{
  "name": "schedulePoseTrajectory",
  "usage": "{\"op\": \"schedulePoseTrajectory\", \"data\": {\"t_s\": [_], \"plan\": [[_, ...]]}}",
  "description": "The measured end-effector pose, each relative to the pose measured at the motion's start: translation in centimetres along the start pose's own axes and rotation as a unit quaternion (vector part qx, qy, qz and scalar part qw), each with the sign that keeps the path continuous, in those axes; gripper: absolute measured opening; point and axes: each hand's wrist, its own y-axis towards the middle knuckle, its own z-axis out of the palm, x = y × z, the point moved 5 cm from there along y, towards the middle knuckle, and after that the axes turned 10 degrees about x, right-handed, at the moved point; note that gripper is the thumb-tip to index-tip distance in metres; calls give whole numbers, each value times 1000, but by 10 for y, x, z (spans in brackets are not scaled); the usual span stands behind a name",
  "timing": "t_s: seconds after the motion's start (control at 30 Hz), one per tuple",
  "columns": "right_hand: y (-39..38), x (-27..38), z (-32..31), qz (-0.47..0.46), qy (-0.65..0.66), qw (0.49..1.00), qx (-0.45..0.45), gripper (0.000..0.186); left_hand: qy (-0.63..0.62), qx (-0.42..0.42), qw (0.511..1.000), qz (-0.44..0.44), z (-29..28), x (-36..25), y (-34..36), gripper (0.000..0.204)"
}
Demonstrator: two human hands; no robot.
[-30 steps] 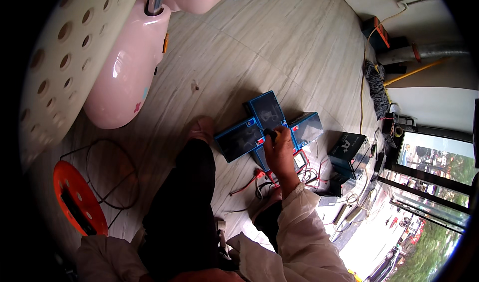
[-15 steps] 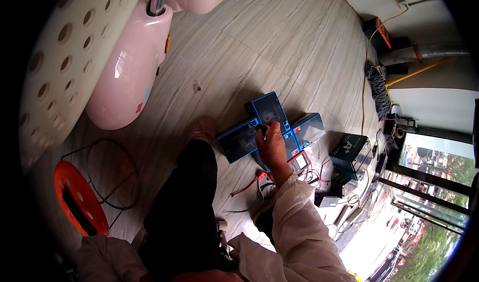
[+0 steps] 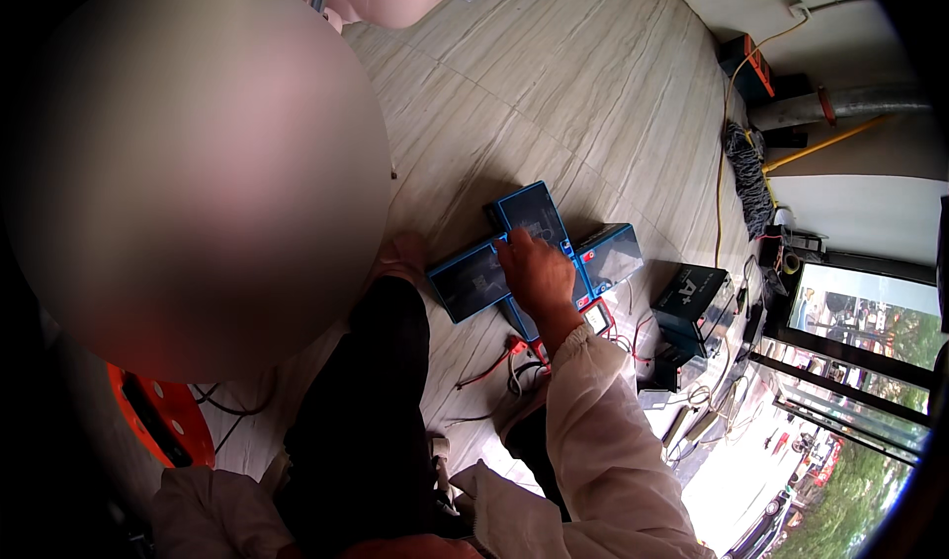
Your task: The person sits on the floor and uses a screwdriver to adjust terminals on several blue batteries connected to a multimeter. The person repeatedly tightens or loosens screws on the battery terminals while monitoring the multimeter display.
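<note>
My right hand (image 3: pixel 539 270) reaches down over a cluster of blue-cased batteries with dark tops on the floor. Its fingers are curled closed near the terminals where the batteries meet, and whatever they hold is hidden under the hand. One battery (image 3: pixel 532 208) lies beyond the hand, another (image 3: pixel 467 280) to its left and a third (image 3: pixel 615 255) to its right. Beside my wrist is a red-framed meter (image 3: pixel 596 316), partly covered by my arm. Only the left sleeve (image 3: pixel 213 510) shows at the lower left; my left hand is not visible.
Dark batteries (image 3: pixel 692 297) stand to the right among tangled cables (image 3: pixel 727 401). A red clip (image 3: pixel 516 345) on a lead lies near my feet. An orange reel (image 3: pixel 163 421) is at the left. A large blurred patch hides the upper left. A mop head (image 3: pixel 751 178) rests by the wall.
My right hand has turned and shifted slightly, and the dark object seen at its fingertips is now hidden. A blurred patch now covers the pink scooter-like body and perforated panel at the left.
</note>
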Motion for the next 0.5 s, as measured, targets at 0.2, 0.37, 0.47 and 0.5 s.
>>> {"op": "schedulePoseTrajectory", "data": {"t_s": [0.2,0.37,0.47,0.5], "plan": [[-5,14,-11,-156,-37,957,-241,19,3,0,1000,-3,0,3,0,17],[9,8,-7,-50,-52,992,-106,23,9,7,1000,2,0,0,1,17],[1,13,-9,-183,-67,951,-241,23,11,8,1000,3,-2,0,1,17],[-4,17,-12,-224,-57,930,-285,23,10,7,1000,3,-2,-2,1,17]]}}
